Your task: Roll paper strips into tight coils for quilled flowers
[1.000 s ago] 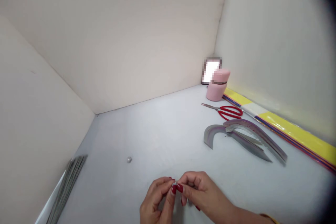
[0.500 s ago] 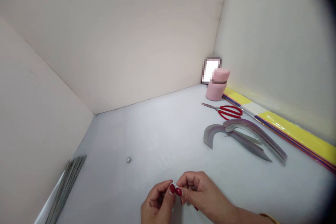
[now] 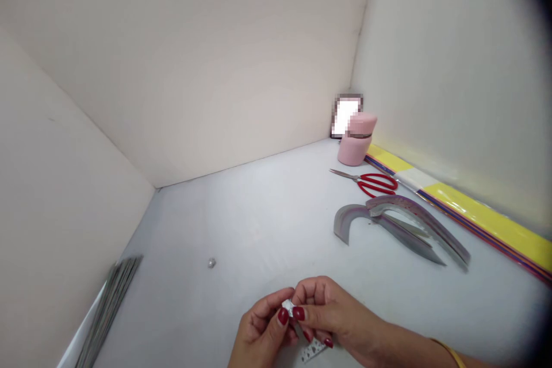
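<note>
My left hand [image 3: 263, 330] and my right hand [image 3: 330, 313] meet at the front of the table, fingertips pinched together. Between them is the small, white folded end of a paper strip [image 3: 288, 306]. Its tail, white with dark grey marks, trails down under my right fingers, which hide the middle part. Both thumbs, with dark red nails, press on the fold from the near side. Farther left on the table lies a tiny silvery-white folded piece [image 3: 211, 263], possibly a paper star, apart from both hands.
Curved bundles of grey-purple paper strips [image 3: 414, 213] lie to the right, with red-handled scissors [image 3: 377, 182] behind them. A pink container [image 3: 356, 146] stands before a blurred bright screen [image 3: 345, 118]. Yellow packets [image 3: 474, 201] line the right wall. More grey strips [image 3: 112, 305] lie left.
The white folded end shows more between my fingertips, and the strip's patterned tail has come into view beneath my right hand. My hands have shifted only slightly. Everything else stays put.
</note>
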Available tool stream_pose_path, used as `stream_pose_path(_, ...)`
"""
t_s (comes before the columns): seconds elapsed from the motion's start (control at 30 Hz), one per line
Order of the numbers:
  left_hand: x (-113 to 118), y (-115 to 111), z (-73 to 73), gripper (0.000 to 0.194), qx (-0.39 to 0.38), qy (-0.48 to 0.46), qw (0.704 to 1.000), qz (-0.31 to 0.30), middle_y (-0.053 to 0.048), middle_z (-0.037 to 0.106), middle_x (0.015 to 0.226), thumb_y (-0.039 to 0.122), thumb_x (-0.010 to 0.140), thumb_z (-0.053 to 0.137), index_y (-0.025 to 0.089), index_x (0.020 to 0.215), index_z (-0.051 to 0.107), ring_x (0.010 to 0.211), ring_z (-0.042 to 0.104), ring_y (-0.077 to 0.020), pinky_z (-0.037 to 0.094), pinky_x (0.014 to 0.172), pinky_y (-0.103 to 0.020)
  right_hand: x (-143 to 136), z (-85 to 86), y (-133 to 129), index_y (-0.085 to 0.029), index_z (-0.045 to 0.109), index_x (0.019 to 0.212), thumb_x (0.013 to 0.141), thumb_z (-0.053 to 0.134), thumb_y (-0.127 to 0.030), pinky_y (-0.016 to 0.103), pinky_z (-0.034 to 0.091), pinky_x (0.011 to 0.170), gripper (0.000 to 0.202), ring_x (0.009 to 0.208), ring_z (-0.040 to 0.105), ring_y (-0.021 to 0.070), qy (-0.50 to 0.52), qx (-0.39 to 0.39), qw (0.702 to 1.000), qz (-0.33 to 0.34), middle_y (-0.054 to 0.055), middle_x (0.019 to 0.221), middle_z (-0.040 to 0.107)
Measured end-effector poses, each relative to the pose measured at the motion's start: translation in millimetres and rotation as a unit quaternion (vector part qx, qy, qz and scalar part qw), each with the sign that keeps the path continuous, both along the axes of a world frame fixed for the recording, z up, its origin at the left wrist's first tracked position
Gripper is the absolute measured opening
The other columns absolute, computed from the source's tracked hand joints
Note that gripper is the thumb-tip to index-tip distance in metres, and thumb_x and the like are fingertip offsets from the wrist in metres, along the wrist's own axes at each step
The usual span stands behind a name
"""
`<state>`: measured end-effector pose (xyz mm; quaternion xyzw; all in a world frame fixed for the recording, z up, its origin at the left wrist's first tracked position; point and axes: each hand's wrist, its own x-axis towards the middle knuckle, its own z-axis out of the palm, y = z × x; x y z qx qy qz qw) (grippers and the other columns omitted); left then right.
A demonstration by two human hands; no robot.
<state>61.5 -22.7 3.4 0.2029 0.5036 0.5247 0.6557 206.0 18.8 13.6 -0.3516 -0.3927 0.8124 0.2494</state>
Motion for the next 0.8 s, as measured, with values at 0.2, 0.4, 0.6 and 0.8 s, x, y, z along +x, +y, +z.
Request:
stream_pose_path(0.2, -1, -1, 1.2, 0.029, 0.042, 0.072, 0.996, -0.003, -0.003, 0.071, 0.060, 0.042, 0.051, 0.080, 0.020, 0.068, 0.076, 0.048, 0.055, -0.0086, 0.046, 0.052, -0.019, 0, -2.0, 0, -0.012, 0.056, 0.070, 0.067, 0.071, -0.036, 0.015, 0.021, 0.039, 0.027, 0.040, 0.034, 0.0024, 0.013, 0.000, 1.000, 0.000, -0.004, 0.053, 0.056)
stream_pose_path(0.4, -1, -1, -2.0, 0.027, 0.066, 0.149, 0.987, 0.007, -0.001, 0.068, 0.057, 0.043, 0.056, 0.076, 0.021, 0.071, 0.076, 0.049, 0.054, -0.0089, 0.045, 0.052, -0.018, -3, 2.3, -1, -0.013, 0.058, 0.068, 0.067, 0.069, -0.038, 0.016, 0.024, 0.041, 0.028, 0.044, 0.037, 0.0037, -0.089, 0.043, 0.995, -0.021, -0.005, 0.053, 0.053)
stream_pose_path(0.6, 4, -6, -10.9, 0.018, 0.171, 0.283, 0.941, 0.075, -0.002, 0.070, 0.062, 0.038, 0.064, 0.071, 0.023, 0.073, 0.076, 0.057, 0.060, -0.0132, 0.046, 0.053, -0.019, -3, -8.4, -3, -0.013, 0.062, 0.072, 0.071, 0.065, -0.038, 0.016, 0.027, 0.041, 0.025, 0.043, 0.036, 0.0043, -0.151, 0.099, 0.983, -0.043, -0.004, 0.055, 0.055)
stream_pose_path(0.8, 8, -12, -12.5, 0.013, 0.119, 0.382, 0.907, 0.131, -0.001, 0.073, 0.059, 0.034, 0.062, 0.069, 0.023, 0.067, 0.074, 0.054, 0.065, -0.0146, 0.049, 0.053, -0.018, -4, -15.1, -8, -0.013, 0.063, 0.071, 0.073, 0.063, -0.032, 0.016, 0.031, 0.040, 0.019, 0.044, 0.040, 0.0050, -0.143, 0.098, 0.983, -0.061, -0.003, 0.058, 0.058)
